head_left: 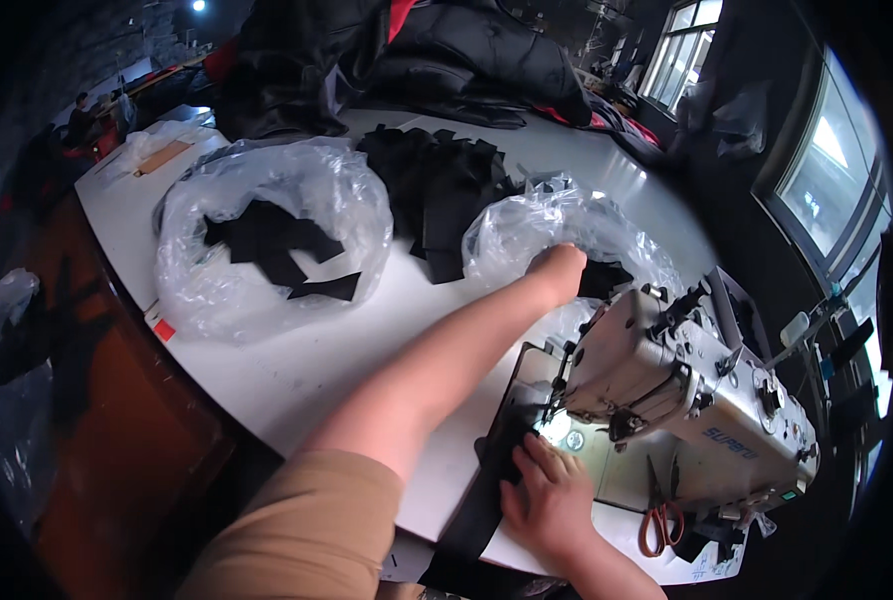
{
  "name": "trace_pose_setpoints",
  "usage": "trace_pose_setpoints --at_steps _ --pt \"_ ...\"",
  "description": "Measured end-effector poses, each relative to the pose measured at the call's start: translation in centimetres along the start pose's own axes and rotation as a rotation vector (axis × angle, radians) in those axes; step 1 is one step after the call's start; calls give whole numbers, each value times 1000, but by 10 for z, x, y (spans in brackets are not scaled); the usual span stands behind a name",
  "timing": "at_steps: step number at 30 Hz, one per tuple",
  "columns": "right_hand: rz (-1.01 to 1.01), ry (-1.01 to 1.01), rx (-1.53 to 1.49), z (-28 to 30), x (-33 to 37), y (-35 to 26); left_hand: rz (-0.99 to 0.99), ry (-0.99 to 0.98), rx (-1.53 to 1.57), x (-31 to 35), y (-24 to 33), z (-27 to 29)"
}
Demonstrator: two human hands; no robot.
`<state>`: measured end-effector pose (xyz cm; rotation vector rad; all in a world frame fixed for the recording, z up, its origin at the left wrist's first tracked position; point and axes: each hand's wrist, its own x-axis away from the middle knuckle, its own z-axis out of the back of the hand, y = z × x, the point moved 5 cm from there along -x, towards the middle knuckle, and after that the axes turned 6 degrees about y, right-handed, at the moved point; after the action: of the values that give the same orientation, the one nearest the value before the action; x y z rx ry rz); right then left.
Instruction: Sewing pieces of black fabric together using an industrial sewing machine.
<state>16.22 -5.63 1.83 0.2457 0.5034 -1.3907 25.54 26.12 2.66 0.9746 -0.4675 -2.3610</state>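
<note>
My left arm stretches far forward across the white table to a clear plastic bag [501, 235]. At its opening my left hand [560, 272] is curled in, fingers mostly hidden, next to black fabric pieces [606, 280]; what it grips cannot be made out. Nearer to me, my right hand [551, 492] lies flat with fingers stretched out, beside the needle area of a sewing machine [666, 390]. Its thumb side rests at the edge of a long black fabric strip [478, 500], which runs from the lit needle area down over the table's front edge.
Another clear plastic bag [181, 265], rolled open, holds black pieces [271, 240]. More black pieces [456, 190] are heaped between the bags. Orange-handled scissors [660, 525] lie by the machine base. Large black padded material [456, 60] covers the table's far side. A person [81, 120] sits far left.
</note>
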Motion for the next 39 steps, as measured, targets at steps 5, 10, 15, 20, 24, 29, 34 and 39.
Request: trace_pose_setpoints --at_steps 5,10,15,20,24,29,34,39 --pt "13 -16 -21 3 -1 13 200 -156 -104 -13 21 -51" --pt "-3 -7 -63 3 -4 12 111 107 -81 -5 9 -53" --pt "6 20 -67 9 2 11 211 223 185 2 2 -11" --pt "-32 19 -60 3 -1 10 313 222 83 64 -14 100" --pt "-35 66 -16 -1 2 10 540 40 307 118 -56 116" --pt "-32 110 20 -3 6 13 592 -87 215 151 -52 136" --pt "-32 96 2 -4 4 11 393 22 -204 162 -53 157" --pt "-47 93 9 -2 7 10 -226 201 -271 141 -1 132"
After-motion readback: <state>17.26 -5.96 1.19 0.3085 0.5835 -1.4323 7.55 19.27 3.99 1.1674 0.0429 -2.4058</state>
